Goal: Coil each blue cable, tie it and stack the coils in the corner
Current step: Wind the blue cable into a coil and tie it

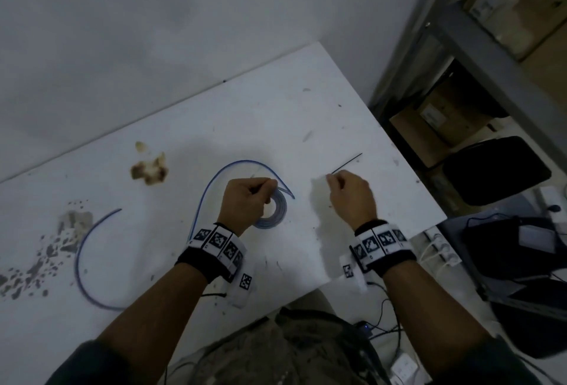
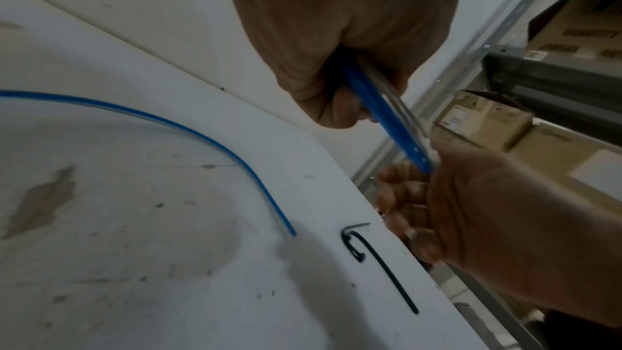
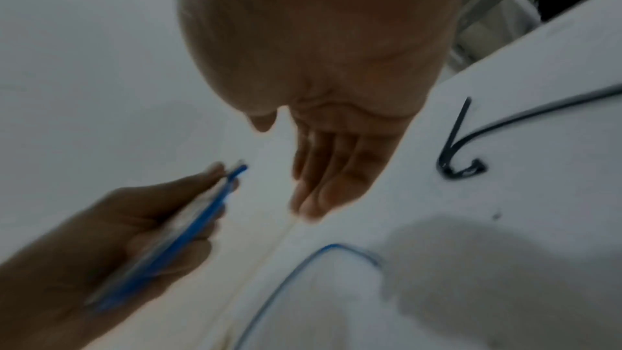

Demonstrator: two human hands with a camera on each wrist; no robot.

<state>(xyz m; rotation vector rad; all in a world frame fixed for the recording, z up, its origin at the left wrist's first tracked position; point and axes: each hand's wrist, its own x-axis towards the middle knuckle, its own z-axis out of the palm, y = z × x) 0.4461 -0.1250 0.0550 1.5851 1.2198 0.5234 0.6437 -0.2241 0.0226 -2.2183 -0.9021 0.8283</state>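
One blue cable [image 1: 277, 205] coil on edge in left hand [image 1: 245, 200], right hand [image 1: 351, 196] seemingly slack, holding nothing.

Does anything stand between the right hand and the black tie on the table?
Nothing visible does. The black tie lies on the bare table just beside the right hand; the blue coil is apart, in the left hand's grip.

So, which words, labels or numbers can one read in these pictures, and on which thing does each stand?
"QUANTITY" (probably; blurred and cut by the frame edge): printed on the cardboard box in the left wrist view.
The line beneath it on that box: too blurred to read.
The white labels on boxes in the head view: too small to read.
The wristbands: square code marks only, no words.
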